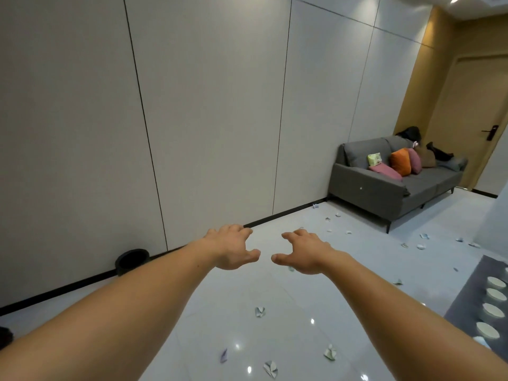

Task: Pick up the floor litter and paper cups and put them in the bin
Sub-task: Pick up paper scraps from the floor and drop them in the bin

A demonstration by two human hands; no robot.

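Observation:
Both my arms reach forward over the glossy white floor. My left hand and my right hand hover side by side with loosely spread fingers, holding nothing. Several small folded paper scraps lie on the floor: one below my hands, another nearer me, more towards the sofa. A row of white paper cups stands on a grey table at the right edge. A black round bin sits against the wall, left of my left forearm.
A grey sofa with orange and pink cushions stands in the far right corner beside a wooden door. A panelled white wall runs along the left. The grey table edges in at the right.

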